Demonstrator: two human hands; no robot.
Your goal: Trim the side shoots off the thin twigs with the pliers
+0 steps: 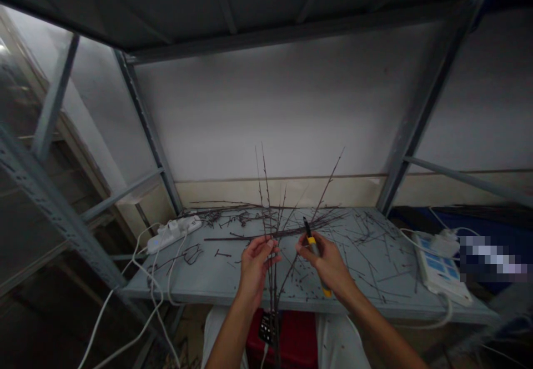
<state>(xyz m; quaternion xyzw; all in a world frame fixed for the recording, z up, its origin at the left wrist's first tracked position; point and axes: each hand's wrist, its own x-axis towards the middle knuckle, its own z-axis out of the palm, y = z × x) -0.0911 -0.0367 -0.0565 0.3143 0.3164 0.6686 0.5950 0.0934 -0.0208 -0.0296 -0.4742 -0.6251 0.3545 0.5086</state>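
My left hand [255,266] is closed around the thin stems of a bundle of bare dark twigs [265,202], which rise above it and hang below the shelf's front edge. My right hand [327,263] grips a yellow-and-black tool [311,242], possibly a utility knife, though its blade or tip is hard to make out. The tool's upper end is close to the twigs. Both hands are over the front of a grey metal shelf [375,280], which is scattered with cut twig pieces [358,247]. A longer dark branch [291,233] lies behind my hands.
A white power strip [172,233] sits at the shelf's left end, and a white-and-blue power strip [439,266] lies to the right. White cables [145,297] hang at the left. Grey steel uprights [145,130] frame the shelf. A red container [291,341] and a black device [266,327] are below.
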